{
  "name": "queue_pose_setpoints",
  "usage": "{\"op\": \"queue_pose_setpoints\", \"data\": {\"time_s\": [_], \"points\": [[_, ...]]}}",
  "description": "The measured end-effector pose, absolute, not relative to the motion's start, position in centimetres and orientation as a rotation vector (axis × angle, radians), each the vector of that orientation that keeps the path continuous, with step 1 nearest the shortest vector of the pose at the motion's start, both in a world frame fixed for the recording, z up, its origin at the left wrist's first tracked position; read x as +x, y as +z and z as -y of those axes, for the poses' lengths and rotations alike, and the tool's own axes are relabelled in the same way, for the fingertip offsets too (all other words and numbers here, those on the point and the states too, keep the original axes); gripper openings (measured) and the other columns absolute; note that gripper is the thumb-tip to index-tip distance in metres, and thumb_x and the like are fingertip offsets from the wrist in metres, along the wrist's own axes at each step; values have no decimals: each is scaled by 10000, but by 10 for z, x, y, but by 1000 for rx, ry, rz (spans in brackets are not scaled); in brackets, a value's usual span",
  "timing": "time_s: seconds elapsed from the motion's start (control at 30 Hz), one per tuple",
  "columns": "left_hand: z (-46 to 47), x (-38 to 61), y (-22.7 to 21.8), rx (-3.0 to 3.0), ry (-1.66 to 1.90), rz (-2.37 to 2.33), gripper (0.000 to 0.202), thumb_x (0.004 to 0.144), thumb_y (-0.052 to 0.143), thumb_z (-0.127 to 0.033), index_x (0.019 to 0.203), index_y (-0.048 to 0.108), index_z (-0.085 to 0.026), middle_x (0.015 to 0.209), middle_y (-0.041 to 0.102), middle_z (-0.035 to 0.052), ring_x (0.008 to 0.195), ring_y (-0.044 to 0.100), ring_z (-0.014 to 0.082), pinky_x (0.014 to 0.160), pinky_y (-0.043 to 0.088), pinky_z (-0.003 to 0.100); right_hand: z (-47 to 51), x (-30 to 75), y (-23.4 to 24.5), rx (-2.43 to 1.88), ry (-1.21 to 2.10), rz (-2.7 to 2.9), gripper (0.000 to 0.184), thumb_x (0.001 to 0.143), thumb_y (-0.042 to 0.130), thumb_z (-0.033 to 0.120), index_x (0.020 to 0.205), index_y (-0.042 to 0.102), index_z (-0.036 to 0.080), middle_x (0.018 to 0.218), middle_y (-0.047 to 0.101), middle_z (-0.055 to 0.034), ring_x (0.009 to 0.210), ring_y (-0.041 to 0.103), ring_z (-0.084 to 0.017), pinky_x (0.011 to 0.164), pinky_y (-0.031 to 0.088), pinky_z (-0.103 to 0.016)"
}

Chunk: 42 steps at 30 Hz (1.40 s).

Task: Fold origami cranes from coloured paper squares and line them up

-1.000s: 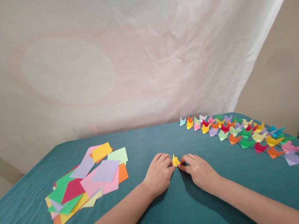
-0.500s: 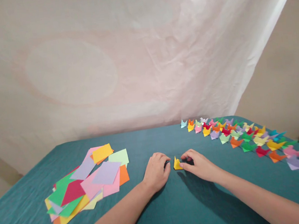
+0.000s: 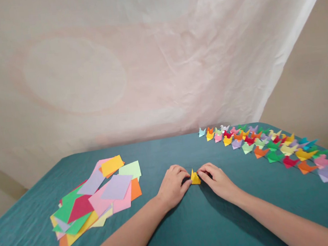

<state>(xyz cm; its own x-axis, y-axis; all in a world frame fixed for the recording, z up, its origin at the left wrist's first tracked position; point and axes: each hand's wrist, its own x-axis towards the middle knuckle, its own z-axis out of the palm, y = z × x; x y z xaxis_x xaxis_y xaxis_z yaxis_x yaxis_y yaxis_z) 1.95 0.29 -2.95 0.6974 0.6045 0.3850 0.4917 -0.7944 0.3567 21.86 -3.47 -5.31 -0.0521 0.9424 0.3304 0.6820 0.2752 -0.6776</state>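
Observation:
A small yellow folded paper piece sits on the teal tablecloth between my two hands. My left hand has its fingers curled and pinches the piece's left side. From the other side my right hand pinches it with fingertips pressed together. Both forearms rest low over the cloth.
A loose pile of coloured paper squares lies at the left. Rows of several small folded paper birds in many colours run along the right side toward the table's edge. A pale creased sheet hangs behind the table.
My left hand, briefly off the yellow piece half a second ago, has closed back onto it. Both hands and the piece sit slightly farther from me than one second ago.

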Motion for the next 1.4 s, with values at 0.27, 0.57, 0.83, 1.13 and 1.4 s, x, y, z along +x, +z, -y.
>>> {"op": "queue_pose_setpoints", "data": {"time_s": [0.27, 0.57, 0.83, 1.13, 1.4], "points": [[-4, 19, -29, 2687, 713, -821, 142, 837, 566, -270, 944, 620, -193, 982, 565, 53, 988, 474, 193, 874, 394, 357, 36, 217, -55, -1491, 385, 1856, 148, 786, 581, 315, 880, 613, 204, 892, 604, -31, 824, 562, -178, 729, 424, -322], [-2, 20, -26, 2682, 744, -748, 103, 832, 563, -212, 918, 617, -195, 973, 568, 46, 986, 477, 186, 882, 396, 350, 41, 214, -49, -1446, 375, 1969, 78, 746, 628, 287, 747, 633, 209, 942, 596, -23, 920, 551, -187, 818, 384, -345], [-1, 19, -25, 2706, 722, -718, 89, 831, 551, -195, 878, 626, -197, 980, 576, 51, 995, 482, 191, 880, 395, 360, 45, 208, -46, -1446, 278, 2067, 38, 801, 565, 208, 794, 599, 193, 943, 576, -44, 887, 537, -184, 776, 418, -339], [0, 20, -23, 2727, 694, -715, 73, 834, 536, -183, 842, 608, -182, 968, 580, 52, 1014, 479, 193, 889, 394, 364, 50, 204, -47, -1361, 146, 2081, 66, 809, 540, 138, 801, 588, 182, 1004, 549, -78, 940, 510, -217, 793, 441, -373], [1, 21, -22, 2646, 788, -640, 113, 875, 495, -217, 890, 601, -184, 953, 615, 50, 972, 515, 171, 872, 403, 334, 50, 204, -42, -1306, 204, 2071, 89, 836, 553, 196, 823, 640, 200, 956, 574, -58, 901, 527, -197, 786, 438, -353]]}}
